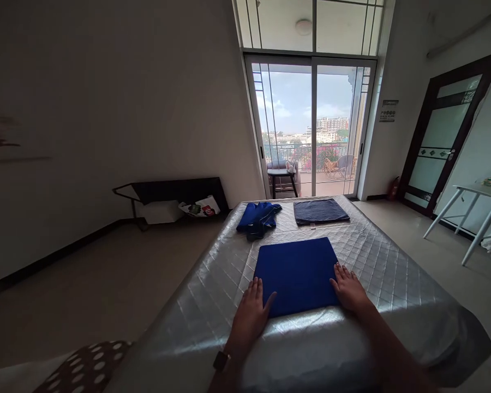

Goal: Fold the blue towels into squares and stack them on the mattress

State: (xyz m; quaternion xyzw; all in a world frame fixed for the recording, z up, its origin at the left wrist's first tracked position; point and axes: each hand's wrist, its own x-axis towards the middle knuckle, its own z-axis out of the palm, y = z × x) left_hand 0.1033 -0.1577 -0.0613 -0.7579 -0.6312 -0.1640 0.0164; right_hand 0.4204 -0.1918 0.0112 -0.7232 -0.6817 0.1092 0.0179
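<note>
A bright blue folded cloth (pixel 298 275), flat and roughly square, lies on the quilted mattress (pixel 204 295) in front of me. At its left edge rests my left hand (pixel 251 308), fingers stretched out and the thumb on the cloth. My right hand (pixel 349 286) lies flat against the right edge, fingers extended. Neither hand grips anything. Farther back on the mattress sit a crumpled blue garment (pixel 258 218) with dark parts, on the left, and a dark grey-blue folded towel (pixel 321 211), on the right.
A low black bench (pixel 180 191) stands by the left wall with a white box (pixel 161 213) and a printed bag (pixel 200 207). Brown polka-dot fabric (pixel 85 367) shows at lower left. A white table (pixel 480 191) stands at right, near a door (pixel 450 131). Sliding glass doors (pixel 313 125) are ahead.
</note>
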